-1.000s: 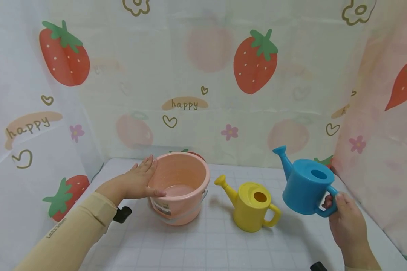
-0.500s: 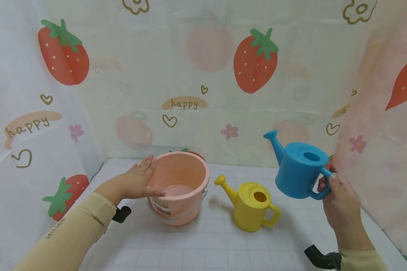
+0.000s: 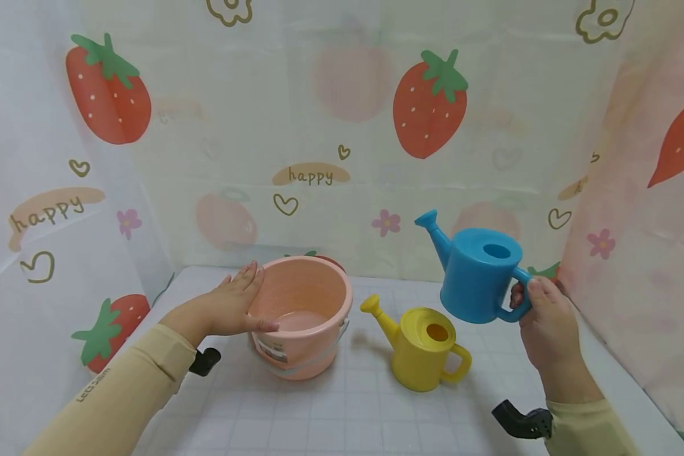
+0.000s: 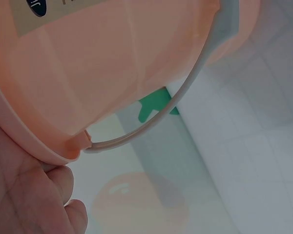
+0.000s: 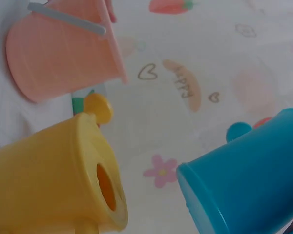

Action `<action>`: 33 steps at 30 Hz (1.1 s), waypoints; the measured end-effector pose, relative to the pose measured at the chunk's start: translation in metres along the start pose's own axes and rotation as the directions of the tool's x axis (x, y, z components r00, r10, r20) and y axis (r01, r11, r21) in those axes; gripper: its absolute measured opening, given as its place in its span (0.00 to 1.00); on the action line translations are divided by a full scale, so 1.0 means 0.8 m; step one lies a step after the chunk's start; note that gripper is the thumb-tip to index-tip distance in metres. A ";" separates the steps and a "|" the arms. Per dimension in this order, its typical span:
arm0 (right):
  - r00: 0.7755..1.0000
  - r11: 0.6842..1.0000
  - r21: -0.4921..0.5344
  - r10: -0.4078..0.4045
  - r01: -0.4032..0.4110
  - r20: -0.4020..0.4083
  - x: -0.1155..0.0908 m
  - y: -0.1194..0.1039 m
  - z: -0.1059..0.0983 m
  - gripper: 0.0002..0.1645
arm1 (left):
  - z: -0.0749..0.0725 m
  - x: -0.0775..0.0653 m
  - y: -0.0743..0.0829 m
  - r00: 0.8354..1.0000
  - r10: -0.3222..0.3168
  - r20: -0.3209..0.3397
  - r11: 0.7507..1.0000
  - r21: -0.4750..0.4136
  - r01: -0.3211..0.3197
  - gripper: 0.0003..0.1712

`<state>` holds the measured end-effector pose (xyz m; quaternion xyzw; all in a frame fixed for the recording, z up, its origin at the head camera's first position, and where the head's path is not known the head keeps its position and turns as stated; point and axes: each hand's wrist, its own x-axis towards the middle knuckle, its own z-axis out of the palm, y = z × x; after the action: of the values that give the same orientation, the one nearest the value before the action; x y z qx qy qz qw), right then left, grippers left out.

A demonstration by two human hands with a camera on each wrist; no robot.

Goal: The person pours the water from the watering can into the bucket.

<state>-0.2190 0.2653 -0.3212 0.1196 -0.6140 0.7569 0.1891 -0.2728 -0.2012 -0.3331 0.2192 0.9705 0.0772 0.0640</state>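
In the head view a pink bucket (image 3: pixel 308 286) stands upright on the left, its grey handle hanging down. My left hand (image 3: pixel 234 305) rests on the bucket's near-left rim, fingers straight and thumb lying along the front. Held in the air at the right is a blue toy watering can (image 3: pixel 473 278), gripped by its handle in my right hand (image 3: pixel 550 326). Its spout points left, over toward the bucket. Between them a yellow watering can (image 3: pixel 416 354) stands on the table, spout also leftward. The right wrist view shows the blue can (image 5: pixel 249 175) higher than the yellow one.
A white table (image 3: pixel 319 418) with a faint grid lies under everything. Fabric walls (image 3: pixel 234 126) printed with strawberries, hearts and flowers close in the back and both sides. A dark wrist mount (image 3: pixel 521 421) is strapped to each forearm.
The blue watering can, in my right hand, has moved up and to the left, closer above the yellow one. The left hand, the bucket and the yellow can stay put.
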 end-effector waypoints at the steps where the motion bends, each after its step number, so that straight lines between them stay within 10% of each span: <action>1: 1.000 1.000 -0.001 0.000 0.000 0.004 0.001 0.000 0.002 0.14 | 0.000 0.000 0.000 1.000 0.000 -0.001 1.000 0.002 0.000 0.70; 33: 0.968 0.983 -0.186 0.038 0.010 0.249 0.023 -0.007 0.089 0.20 | 0.001 0.001 0.000 1.000 -0.012 -0.004 1.000 0.001 0.012 0.68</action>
<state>-0.2367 0.1997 -0.2933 0.1923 -0.7018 0.6763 0.1146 -0.2736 -0.2008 -0.3339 0.2132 0.9720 0.0770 0.0623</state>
